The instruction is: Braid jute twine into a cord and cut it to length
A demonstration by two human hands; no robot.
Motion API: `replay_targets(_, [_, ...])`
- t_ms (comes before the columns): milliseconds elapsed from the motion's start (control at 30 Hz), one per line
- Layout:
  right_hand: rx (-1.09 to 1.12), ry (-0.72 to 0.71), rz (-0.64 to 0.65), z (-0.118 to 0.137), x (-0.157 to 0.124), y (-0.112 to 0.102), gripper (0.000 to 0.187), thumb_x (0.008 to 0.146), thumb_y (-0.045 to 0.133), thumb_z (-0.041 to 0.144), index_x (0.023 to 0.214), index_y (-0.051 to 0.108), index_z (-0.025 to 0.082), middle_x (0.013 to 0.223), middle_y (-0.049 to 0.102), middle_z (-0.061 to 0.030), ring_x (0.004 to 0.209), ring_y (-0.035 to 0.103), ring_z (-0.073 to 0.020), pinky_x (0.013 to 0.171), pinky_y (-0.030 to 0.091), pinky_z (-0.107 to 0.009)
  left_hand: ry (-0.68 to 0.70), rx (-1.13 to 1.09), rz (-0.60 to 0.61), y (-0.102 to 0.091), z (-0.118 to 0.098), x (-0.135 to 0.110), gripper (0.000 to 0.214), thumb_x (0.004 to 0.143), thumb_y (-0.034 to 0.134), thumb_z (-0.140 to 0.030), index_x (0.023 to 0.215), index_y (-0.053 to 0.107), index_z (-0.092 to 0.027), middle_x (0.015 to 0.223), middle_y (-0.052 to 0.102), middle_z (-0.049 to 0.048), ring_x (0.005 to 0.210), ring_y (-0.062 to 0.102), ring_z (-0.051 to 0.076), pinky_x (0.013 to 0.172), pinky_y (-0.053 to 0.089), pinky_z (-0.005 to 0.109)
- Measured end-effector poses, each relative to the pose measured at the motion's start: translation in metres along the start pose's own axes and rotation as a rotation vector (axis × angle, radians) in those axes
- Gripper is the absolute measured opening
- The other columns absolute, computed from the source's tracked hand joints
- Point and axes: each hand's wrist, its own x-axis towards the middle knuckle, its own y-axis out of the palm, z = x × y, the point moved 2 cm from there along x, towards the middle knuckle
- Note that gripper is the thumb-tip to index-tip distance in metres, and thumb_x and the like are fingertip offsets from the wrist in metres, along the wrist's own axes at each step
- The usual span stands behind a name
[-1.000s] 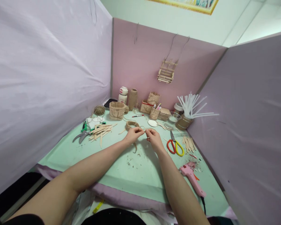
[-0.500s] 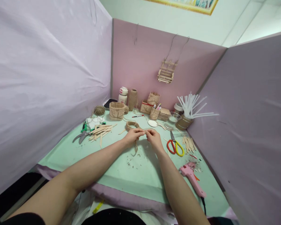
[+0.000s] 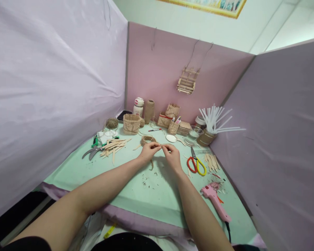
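Observation:
Over the middle of the table, my left hand (image 3: 149,152) and my right hand (image 3: 171,155) meet fingertip to fingertip, both in a pinch. Between them they grip a thin brown twine; most of it is covered by my fingers. A loose end of twine (image 3: 152,164) hangs below my left hand. Just behind that hand lies a coil of brown twine (image 3: 148,139), partly hidden by it. Small brown scraps (image 3: 148,183) are scattered on the green cloth in front.
Scissors (image 3: 196,165) and a pink glue gun (image 3: 216,200) lie right. Wooden sticks (image 3: 114,148) and pruning shears (image 3: 92,152) are left. Behind stand a woven-look basket (image 3: 131,124), a white lid (image 3: 171,138), a clear bowl (image 3: 193,134) and glue sticks (image 3: 214,120). Partitions enclose the table.
My hands stay together, with the fingertips shifted slightly. The loose twine below my left hand hangs shorter and closer to the hand. The whole view has moved a little.

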Motion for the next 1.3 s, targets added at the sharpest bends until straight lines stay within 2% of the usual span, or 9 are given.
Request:
replay_targets(233, [-0.121, -0.071, -0.051, -0.001, -0.001, 0.002, 0.013, 0.075, 0.052, 0.026, 0.069, 0.061, 0.018, 0.071, 0.061, -0.0027, 0.069, 0.052, -0.0153, 0.067, 0.042, -0.028, -0.056, 0.017, -0.023, 0.002, -0.001, -0.003, 0.015, 0.064, 0.066, -0.028, 0.068, 0.064, -0.014, 0.070, 0.062, 0.0021, 0.067, 0.052, 0.012, 0.062, 0.039, 0.024])
replay_targets(367, [-0.172, -0.172, -0.067, 0.004, -0.004, 0.004, 0.011, 0.075, 0.051, 0.022, 0.067, 0.056, 0.019, 0.069, 0.056, -0.0014, 0.069, 0.049, -0.0144, 0.065, 0.040, -0.027, -0.376, -0.318, -0.015, 0.005, 0.008, -0.001, 0.013, 0.060, 0.067, -0.021, 0.066, 0.060, -0.013, 0.062, 0.053, -0.0014, 0.051, 0.038, 0.006, 0.043, 0.024, 0.018])
replay_targets(433, [-0.178, -0.207, -0.057, 0.007, -0.006, 0.005, 0.010, 0.076, 0.051, 0.022, 0.068, 0.056, 0.019, 0.070, 0.056, -0.0012, 0.070, 0.049, -0.0143, 0.065, 0.040, -0.027, -0.575, -0.518, 0.048, 0.006, 0.011, -0.001, 0.014, 0.059, 0.067, -0.019, 0.064, 0.056, -0.013, 0.059, 0.048, -0.0023, 0.048, 0.033, 0.004, 0.041, 0.018, 0.018])
replay_targets(500, [-0.161, -0.201, -0.049, 0.009, -0.006, 0.005, 0.010, 0.076, 0.051, 0.022, 0.068, 0.056, 0.019, 0.072, 0.056, -0.0012, 0.070, 0.049, -0.0141, 0.065, 0.040, -0.026, -0.680, -0.626, 0.109, 0.007, 0.012, -0.001, 0.015, 0.058, 0.067, -0.017, 0.064, 0.054, -0.013, 0.059, 0.046, -0.0025, 0.047, 0.033, 0.004, 0.040, 0.017, 0.017])
replay_targets(600, [-0.060, -0.094, -0.034, 0.006, -0.005, 0.003, 0.010, 0.076, 0.052, 0.026, 0.072, 0.057, 0.018, 0.074, 0.058, -0.0017, 0.070, 0.051, -0.0140, 0.063, 0.040, -0.025, -0.585, -0.594, 0.123, 0.006, 0.008, -0.002, 0.020, 0.057, 0.072, -0.019, 0.067, 0.056, -0.012, 0.061, 0.048, -0.0020, 0.048, 0.033, 0.003, 0.041, 0.016, 0.017])
replay_targets(800, [0.115, 0.091, 0.061, -0.007, 0.003, 0.002, 0.021, 0.074, 0.056, 0.038, 0.074, 0.059, 0.017, 0.070, 0.059, -0.0011, 0.067, 0.051, -0.0142, 0.064, 0.040, -0.027, -0.297, -0.288, 0.084, 0.004, 0.005, -0.003, 0.031, 0.057, 0.075, -0.038, 0.069, 0.061, -0.012, 0.061, 0.051, -0.0017, 0.050, 0.035, 0.005, 0.045, 0.021, 0.020])
replay_targets(933, [0.118, 0.159, -0.016, -0.020, 0.005, 0.002, 0.023, 0.072, 0.056, 0.040, 0.068, 0.055, 0.018, 0.063, 0.054, 0.0007, 0.062, 0.047, -0.0134, 0.058, 0.038, -0.026, -0.186, -0.045, 0.120, 0.004, 0.004, -0.001, 0.031, 0.057, 0.073, -0.040, 0.066, 0.063, -0.012, 0.061, 0.057, 0.0006, 0.056, 0.045, 0.009, 0.054, 0.031, 0.023])
replay_targets(1133, [0.112, 0.300, -0.229, -0.039, 0.008, -0.002, 0.021, 0.072, 0.049, 0.039, 0.067, 0.050, 0.019, 0.061, 0.050, 0.0011, 0.057, 0.043, -0.0127, 0.053, 0.037, -0.025, -0.177, 0.088, 0.163, 0.010, 0.003, -0.004, 0.027, 0.058, 0.071, -0.037, 0.062, 0.063, -0.012, 0.060, 0.061, 0.0029, 0.059, 0.050, 0.012, 0.059, 0.036, 0.026])
replay_targets(1300, [0.256, 0.328, -0.148, -0.036, 0.011, -0.005, 0.025, 0.071, 0.054, 0.043, 0.070, 0.052, 0.018, 0.057, 0.046, 0.0031, 0.051, 0.041, -0.0105, 0.049, 0.037, -0.024, -0.183, 0.028, 0.131, 0.009, 0.000, -0.006, 0.023, 0.057, 0.072, -0.032, 0.065, 0.065, -0.012, 0.062, 0.061, 0.0026, 0.060, 0.050, 0.012, 0.059, 0.036, 0.025])
